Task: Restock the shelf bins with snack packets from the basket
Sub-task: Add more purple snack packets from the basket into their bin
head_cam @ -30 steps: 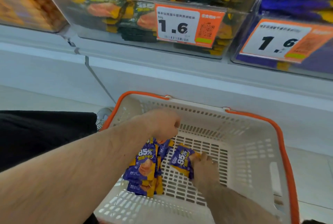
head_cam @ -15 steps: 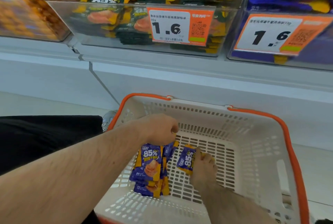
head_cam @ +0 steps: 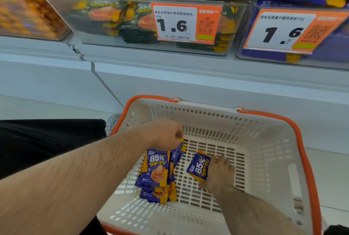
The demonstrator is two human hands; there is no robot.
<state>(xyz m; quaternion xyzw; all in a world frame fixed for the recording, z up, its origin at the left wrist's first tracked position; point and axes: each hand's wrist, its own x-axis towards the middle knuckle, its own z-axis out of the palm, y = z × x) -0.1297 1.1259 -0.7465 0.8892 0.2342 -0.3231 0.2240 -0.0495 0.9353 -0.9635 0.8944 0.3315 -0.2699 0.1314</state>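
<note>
A white plastic basket (head_cam: pixel 272 159) with an orange rim stands on the floor below the shelf. Inside it my left hand (head_cam: pixel 166 133) grips the tops of several purple-and-yellow snack packets (head_cam: pixel 156 172), which hang fanned below it. My right hand (head_cam: pixel 220 173) rests on the basket bottom and holds one more purple packet (head_cam: pixel 198 165) by its edge, tilted up. Above, a clear bin (head_cam: pixel 294 57) at the right holds the same purple packets.
A clear bin of dark green packets (head_cam: pixel 132 21) sits in the middle of the shelf, with an orange 1.6 price tag (head_cam: pixel 186 23). An orange-snack bin (head_cam: pixel 28 13) is at the left. White shelf base (head_cam: pixel 170 83) stands behind the basket. My black-clad leg (head_cam: pixel 47 138) is at the left.
The view has tipped down and nearer to the basket. My right hand has lifted the single packet more upright. My left hand keeps its bunch in about the same place.
</note>
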